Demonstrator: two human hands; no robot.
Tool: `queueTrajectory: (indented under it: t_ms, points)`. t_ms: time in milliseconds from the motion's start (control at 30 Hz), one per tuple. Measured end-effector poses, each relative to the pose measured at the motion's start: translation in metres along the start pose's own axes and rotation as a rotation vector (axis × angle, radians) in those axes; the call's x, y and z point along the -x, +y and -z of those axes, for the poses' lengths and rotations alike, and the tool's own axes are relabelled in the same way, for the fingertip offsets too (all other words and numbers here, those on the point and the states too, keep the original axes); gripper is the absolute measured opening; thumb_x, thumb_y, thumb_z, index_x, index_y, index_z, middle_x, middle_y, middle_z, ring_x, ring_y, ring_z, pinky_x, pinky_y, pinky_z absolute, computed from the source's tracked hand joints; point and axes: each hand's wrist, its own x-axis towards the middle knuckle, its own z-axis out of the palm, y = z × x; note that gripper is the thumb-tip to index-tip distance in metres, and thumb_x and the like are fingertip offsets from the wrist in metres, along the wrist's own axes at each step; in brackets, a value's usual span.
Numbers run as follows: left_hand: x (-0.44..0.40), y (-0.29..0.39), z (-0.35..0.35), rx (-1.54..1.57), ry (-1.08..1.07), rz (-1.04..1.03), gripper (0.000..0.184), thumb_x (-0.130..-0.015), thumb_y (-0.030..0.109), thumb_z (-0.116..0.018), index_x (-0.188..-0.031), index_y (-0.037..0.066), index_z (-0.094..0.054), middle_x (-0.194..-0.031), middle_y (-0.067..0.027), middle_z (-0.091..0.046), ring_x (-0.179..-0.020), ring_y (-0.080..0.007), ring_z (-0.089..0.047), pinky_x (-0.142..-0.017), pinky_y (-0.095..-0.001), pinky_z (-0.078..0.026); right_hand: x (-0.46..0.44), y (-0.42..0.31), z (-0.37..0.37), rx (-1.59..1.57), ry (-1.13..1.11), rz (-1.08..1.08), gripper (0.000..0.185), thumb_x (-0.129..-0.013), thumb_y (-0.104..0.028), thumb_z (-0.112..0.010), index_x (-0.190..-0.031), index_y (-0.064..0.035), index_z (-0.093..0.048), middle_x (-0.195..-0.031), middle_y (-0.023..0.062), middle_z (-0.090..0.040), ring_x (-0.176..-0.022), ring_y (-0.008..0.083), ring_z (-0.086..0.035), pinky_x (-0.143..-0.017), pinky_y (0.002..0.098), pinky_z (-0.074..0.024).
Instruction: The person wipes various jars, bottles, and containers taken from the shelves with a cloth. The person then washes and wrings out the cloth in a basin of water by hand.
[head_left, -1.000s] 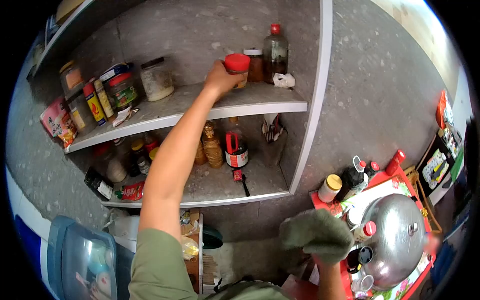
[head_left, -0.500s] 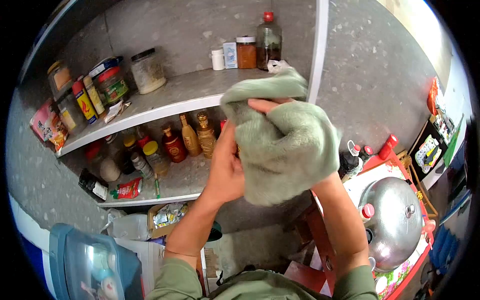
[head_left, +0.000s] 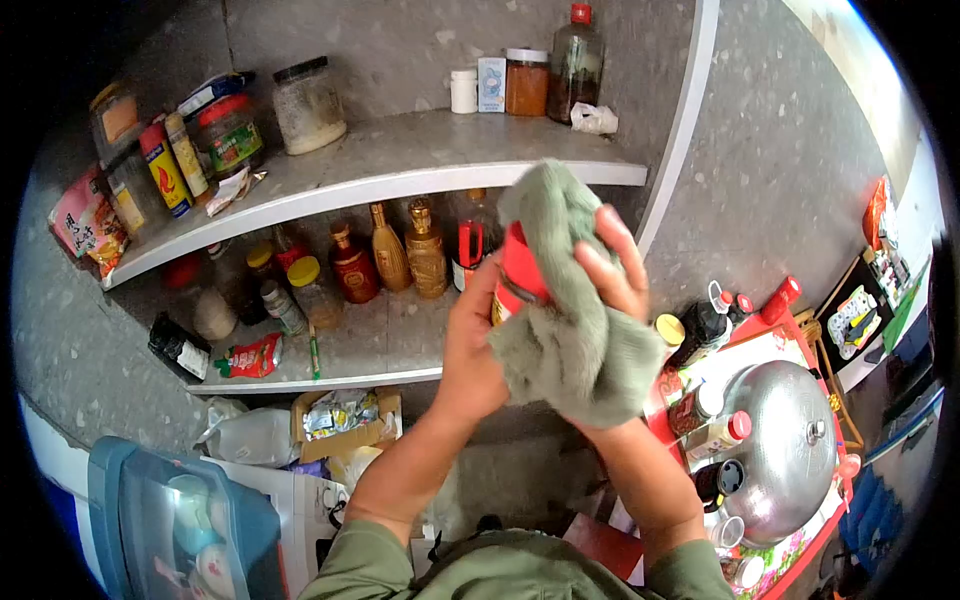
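Note:
In front of the shelves, my left hand (head_left: 474, 350) is wrapped around a container with a red top (head_left: 520, 268), of which only the upper side and a strip of yellow label show. A grey-green cloth (head_left: 575, 340) covers the rest of it. My right hand (head_left: 612, 268) grips the cloth from the right, fingers curled over it and pressing it against the container. The cloth hangs down in folds over my right wrist. Both hands are closed, and the container's lower part is hidden.
The upper shelf (head_left: 420, 155) holds jars, spray cans and a dark bottle (head_left: 577, 65). Below stand gold bottles (head_left: 427, 255) and more jars. To the right, a red table bears a large metal lid (head_left: 785, 450) and several condiment bottles. A blue plastic bin (head_left: 185, 520) sits lower left.
The cloth has turned and shifted, uncovering the container's red top. My right hand's fingers now show over the cloth. The view has swung slightly, bringing more of the table's bottles into sight.

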Motion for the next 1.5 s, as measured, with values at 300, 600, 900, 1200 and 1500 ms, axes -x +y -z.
queueTrajectory:
  t_ms: [300,600,900,1200,1500]
  points:
    - [0.038,-0.048,0.016,-0.348,0.03,-0.168,0.073,-0.085,0.028,-0.069,-0.14,-0.001,-0.029,-0.132,-0.0114,-0.046,-0.12,-0.0168,-0.046,-0.101,-0.0322,-0.036,0.051,-0.009,0.017,0.088,-0.321,-0.408,0.073,-0.072,-0.035,-0.072,-0.131,-0.0018,-0.044,-0.122,0.0157,-0.053,-0.115,0.0348,-0.048,-0.1,0.0434,-0.0353]
    - [0.037,-0.049,0.025,0.991,-0.227,0.577,0.056,-0.098,0.044,-0.041,-0.139,0.006,-0.034,-0.14,-0.0121,-0.042,-0.119,-0.0277,-0.052,-0.095,-0.0426,-0.047,0.018,0.029,0.017,-1.21,-0.353,-0.544,0.037,-0.072,-0.021,-0.071,-0.098,0.005,-0.065,-0.111,0.0176,-0.062,-0.105,0.0284,-0.059,-0.095,0.0396,-0.045]
    - [0.052,-0.045,0.034,0.754,-0.427,0.679,0.07,-0.089,0.043,-0.056,-0.138,-0.001,-0.032,-0.123,-0.0222,-0.054,-0.102,-0.0335,-0.061,-0.081,-0.0463,-0.053,0.027,0.029,0.05,-1.087,-0.451,-0.682,0.036,-0.074,-0.023,-0.071,-0.102,-0.0011,-0.063,-0.099,0.0117,-0.064,-0.092,0.0238,-0.063,-0.084,0.0361,-0.0495]
    - [0.039,-0.014,0.009,-0.067,-0.32,0.467,0.056,-0.073,0.016,-0.08,-0.118,-0.004,-0.052,-0.11,-0.0052,-0.06,-0.097,-0.0087,-0.056,-0.086,-0.0273,-0.047,0.043,0.027,0.053,-0.217,-0.438,-0.439,0.032,-0.07,-0.015,-0.064,-0.101,-0.0065,-0.064,-0.093,0.0088,-0.066,-0.081,0.0293,-0.063,-0.073,0.0342,-0.0512]
    - [0.034,-0.019,0.014,-0.06,-0.452,0.6,0.061,-0.072,0.018,-0.08,-0.122,-0.003,-0.051,-0.109,-0.0033,-0.061,-0.096,-0.012,-0.057,-0.087,-0.0297,-0.046,0.035,0.019,0.071,-0.321,-0.567,-0.352,0.036,-0.07,-0.024,-0.069,-0.099,-0.0024,-0.063,-0.103,0.0101,-0.064,-0.084,0.0231,-0.057,-0.076,0.0307,-0.0463]
